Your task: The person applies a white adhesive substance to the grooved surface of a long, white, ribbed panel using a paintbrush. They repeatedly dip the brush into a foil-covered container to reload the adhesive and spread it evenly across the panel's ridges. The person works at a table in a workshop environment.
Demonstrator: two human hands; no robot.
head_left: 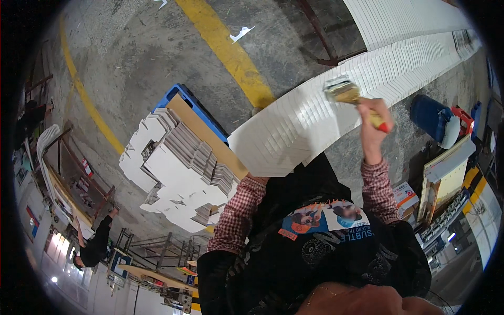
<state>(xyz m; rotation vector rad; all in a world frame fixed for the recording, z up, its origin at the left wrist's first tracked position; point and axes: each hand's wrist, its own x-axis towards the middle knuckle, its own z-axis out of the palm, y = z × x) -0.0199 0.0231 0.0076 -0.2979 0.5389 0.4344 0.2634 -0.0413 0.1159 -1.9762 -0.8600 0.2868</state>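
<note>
My right hand is closed round the handle of a flat paintbrush. Its bristles, somewhat blurred, are over the top of a long row of overlapping white card sheets and seem to touch it. The row runs from in front of my body to the far right, each sheet's edge showing as a narrow strip. Only a sliver of my left hand shows, at the near left corner of the row. The sheets hide its fingers.
Stacked die-cut cardboard pieces lie on the left, beside a brown board and a blue pallet. A blue drum stands at right, near a carton. Another person is far left. White scraps lie on the floor.
</note>
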